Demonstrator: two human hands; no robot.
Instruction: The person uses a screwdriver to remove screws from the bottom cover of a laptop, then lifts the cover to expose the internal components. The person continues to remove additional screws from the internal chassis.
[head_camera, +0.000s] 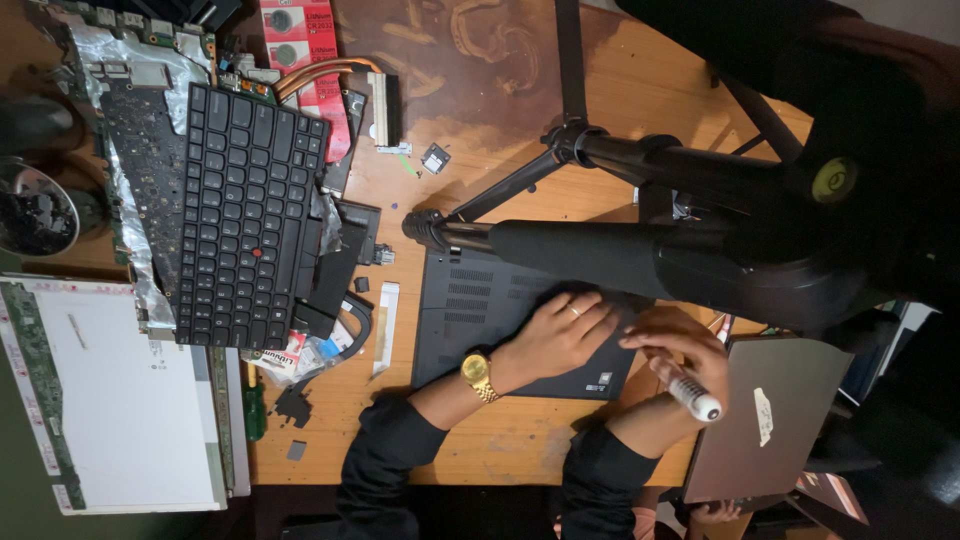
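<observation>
- Left edge of the frame: a bare display panel (120, 400) lies at the lower left, with a round metal dish (35, 210) above it. Neither is near your hands.
- Upper left: a detached black keyboard (250, 215) rests on a stripped board with foil (140, 120). A red card of coin cells (300, 40) and a copper heat pipe (340, 70) lie just beyond it.
- Left of centre: loose black scraps, a white ribbon strip (385, 325) and a green-handled screwdriver (255, 410) are scattered on the wooden table (500, 450).
- Centre: the black laptop base (480, 310) lies underside up, vents showing. This is the piece you are working on.
- Your left hand (560, 335), with a gold watch (477, 370) at the wrist, lies flat on the base, fingers together and slightly curled, gripping nothing.
- A black tripod (600, 240) crosses above and hides the far edge of the base.
- Right of centre: your right hand (685, 360) pinches a white-capped tool (695, 398) between thumb and fingers at the base's right edge. The tip is hidden.
- Judgement: the step in hand looks like work on a fastener or seam at that edge. The next move calls for a steady brace from the left hand and a straight tool.
- Right: a grey closed laptop (780, 410) sits just beside the tool hand.
</observation>
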